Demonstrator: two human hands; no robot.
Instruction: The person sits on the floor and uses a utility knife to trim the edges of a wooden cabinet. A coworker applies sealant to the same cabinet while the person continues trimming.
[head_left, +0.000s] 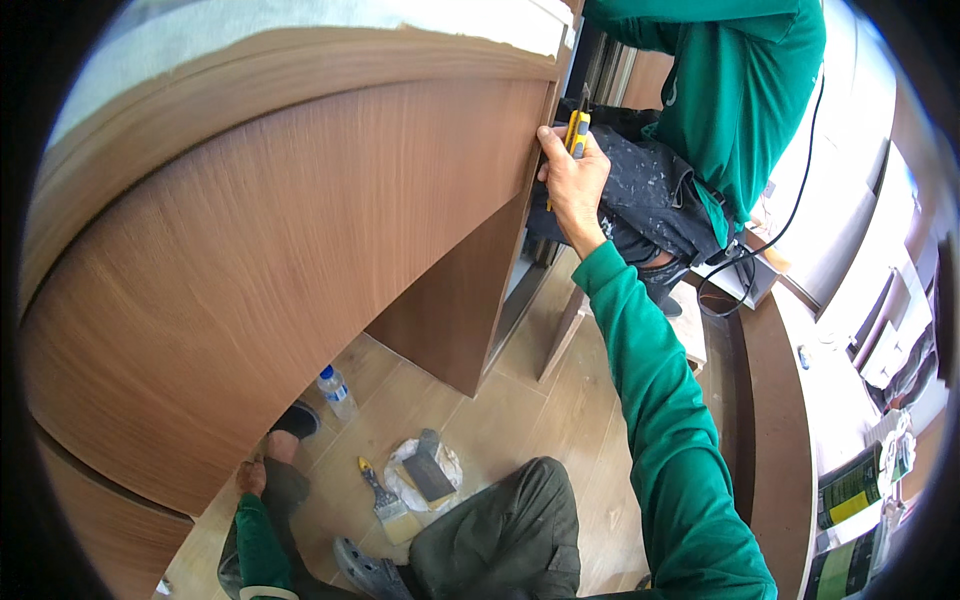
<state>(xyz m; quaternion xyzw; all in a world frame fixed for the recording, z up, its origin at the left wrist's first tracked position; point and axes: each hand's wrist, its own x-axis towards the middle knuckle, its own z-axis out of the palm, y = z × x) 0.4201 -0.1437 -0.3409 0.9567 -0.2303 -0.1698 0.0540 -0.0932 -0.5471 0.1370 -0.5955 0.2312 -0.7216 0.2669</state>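
Utility knife [576,133], yellow and black, is gripped upright in the right hand [573,180], fingers closed around its handle, right at the vertical end edge of the wood-veneer cabinet panel [300,230]; the thumb is pressed to that edge. Nearest, the left hand [251,477] is seen low beside the panel's bottom edge, close to the floor; whether its fingers are apart or together cannot be told. On the wooden floor [520,410] a putty scraper [384,497], a dark sanding block [430,472] on a white rag [405,480] and a water bottle [337,392] are laid, with bare boards between them and the panel. Beyond the knife, another person [720,90] in a green top is crouched just past the panel's end; little room is left there.
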